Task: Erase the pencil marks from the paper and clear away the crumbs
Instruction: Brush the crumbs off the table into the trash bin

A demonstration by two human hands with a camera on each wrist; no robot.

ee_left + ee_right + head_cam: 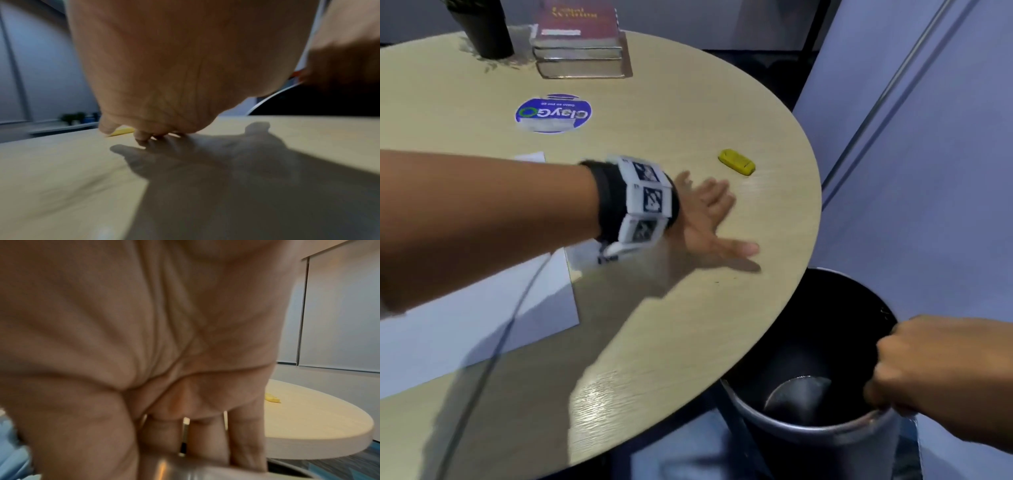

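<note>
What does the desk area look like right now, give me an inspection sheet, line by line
Surface: round wooden table, a few dark specks near the edge.
Job's things: white paper under the left forearm; yellow eraser lying apart.
Clutter: stacked books, dark pot, round sticker.
Grips: left hand flat, fingers straight on the table; right hand gripping the bin rim below the table edge.
Cables: thin cable from the wristband.
Surroundings: pale wall panels.

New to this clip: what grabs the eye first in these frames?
The left hand, fingers spread flat on the round table near its right edge, wearing a white marker-covered wrist rig. Just below that edge, the right hand grips the rim of a dark bin. A yellow eraser lies alone beyond the left hand's fingers.
</note>
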